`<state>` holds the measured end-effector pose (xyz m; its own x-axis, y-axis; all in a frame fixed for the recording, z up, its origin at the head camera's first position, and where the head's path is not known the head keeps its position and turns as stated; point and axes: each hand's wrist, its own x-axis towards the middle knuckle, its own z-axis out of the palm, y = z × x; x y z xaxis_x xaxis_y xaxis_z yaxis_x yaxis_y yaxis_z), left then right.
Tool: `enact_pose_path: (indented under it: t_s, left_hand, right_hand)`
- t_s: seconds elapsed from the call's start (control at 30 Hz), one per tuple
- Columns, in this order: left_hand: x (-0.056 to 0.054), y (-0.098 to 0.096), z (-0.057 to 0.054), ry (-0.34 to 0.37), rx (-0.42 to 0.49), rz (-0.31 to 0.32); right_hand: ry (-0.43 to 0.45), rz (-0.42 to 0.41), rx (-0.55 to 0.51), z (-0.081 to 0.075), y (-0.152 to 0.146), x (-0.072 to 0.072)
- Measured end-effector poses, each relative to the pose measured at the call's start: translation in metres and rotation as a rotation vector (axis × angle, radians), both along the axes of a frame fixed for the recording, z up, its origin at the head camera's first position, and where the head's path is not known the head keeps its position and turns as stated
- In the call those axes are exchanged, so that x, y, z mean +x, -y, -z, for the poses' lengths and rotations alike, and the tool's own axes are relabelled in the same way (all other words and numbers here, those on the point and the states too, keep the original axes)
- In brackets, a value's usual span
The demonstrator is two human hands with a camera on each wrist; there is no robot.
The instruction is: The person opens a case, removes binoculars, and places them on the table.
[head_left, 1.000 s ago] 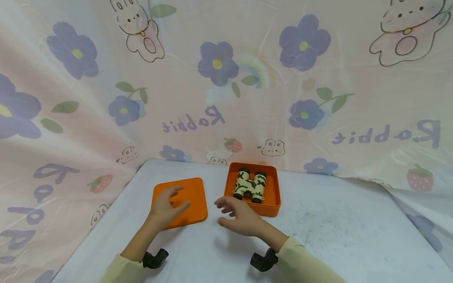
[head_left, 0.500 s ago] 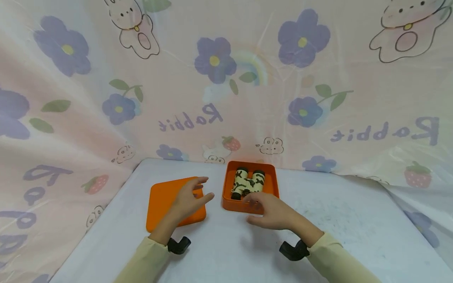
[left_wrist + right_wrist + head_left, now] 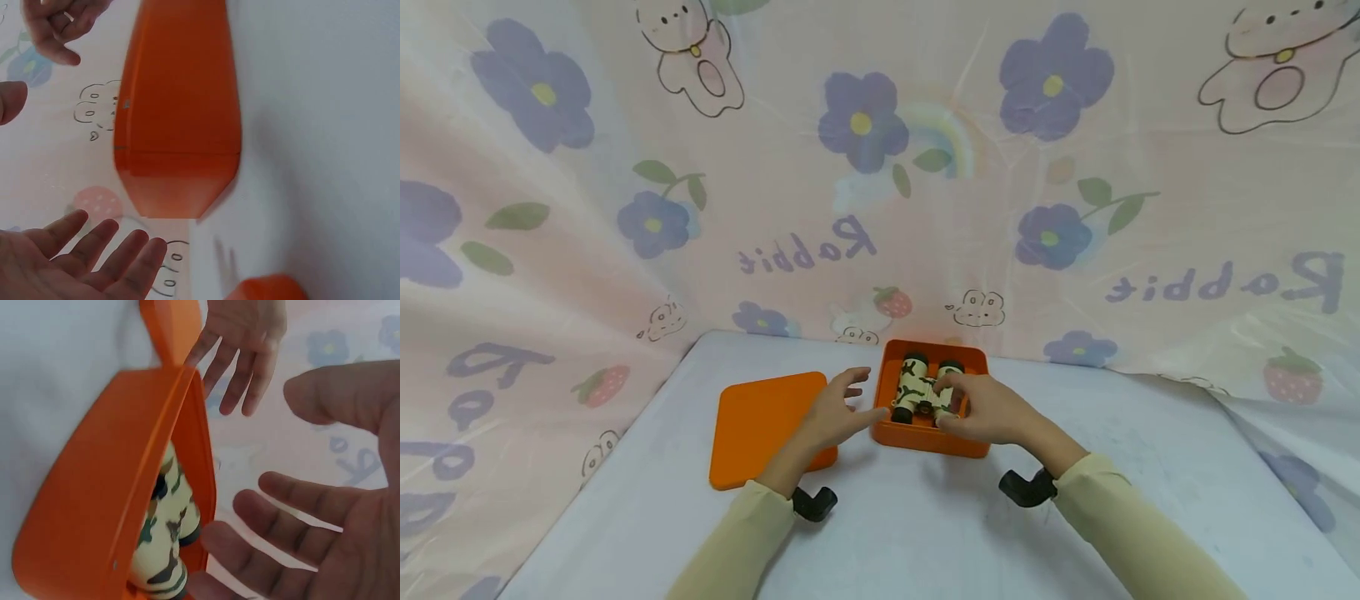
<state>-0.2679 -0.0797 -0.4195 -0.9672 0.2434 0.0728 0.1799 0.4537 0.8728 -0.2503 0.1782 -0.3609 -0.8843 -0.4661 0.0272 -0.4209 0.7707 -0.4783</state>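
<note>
Camouflage-patterned toy binoculars point(image 3: 912, 387) lie inside an orange box point(image 3: 928, 437) with its top off. My right hand point(image 3: 992, 410) is over the box's right side, fingers spread and loosely bent, partly covering the right barrel. In the right wrist view the binoculars point(image 3: 164, 537) sit below the rim, with the right fingertips point(image 3: 222, 540) close by and nothing held. My left hand point(image 3: 835, 414) stands at the box's left side, fingers apart and holding nothing. In the left wrist view the left hand point(image 3: 81, 265) shows relaxed fingers near the box wall point(image 3: 181, 106).
A flat orange lid point(image 3: 752, 425) lies on the white table point(image 3: 880, 533) left of the box, partly behind the left forearm. A printed curtain point(image 3: 775, 192) hangs right behind the box and along the left. Each wrist wears a black bent camera mount point(image 3: 1027, 488).
My left hand has moved right, from over the lid to the box's left side. My right hand has gone right and forward, from the box's front left corner to over the right barrel.
</note>
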Motion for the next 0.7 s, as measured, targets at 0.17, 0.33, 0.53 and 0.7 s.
enact_pose_path:
  t_s: [0.17, 0.33, 0.53, 0.7]
  left_hand:
    - [-0.007, -0.005, 0.009, 0.032, 0.013, 0.003]
    - [-0.012, -0.012, 0.017, 0.059, 0.016, 0.008]
    - [-0.015, -0.020, 0.023, 0.072, 0.062, 0.034]
    - [-0.019, -0.024, 0.028, 0.068, 0.055, 0.018]
  right_hand:
    - [-0.005, 0.048, 0.042, 0.004, -0.001, -0.019]
    - [-0.006, 0.092, 0.095, 0.011, -0.001, -0.038]
    - [-0.056, 0.095, 0.188, 0.022, 0.001, -0.059]
    - [-0.068, 0.108, 0.204, 0.030, 0.005, -0.071]
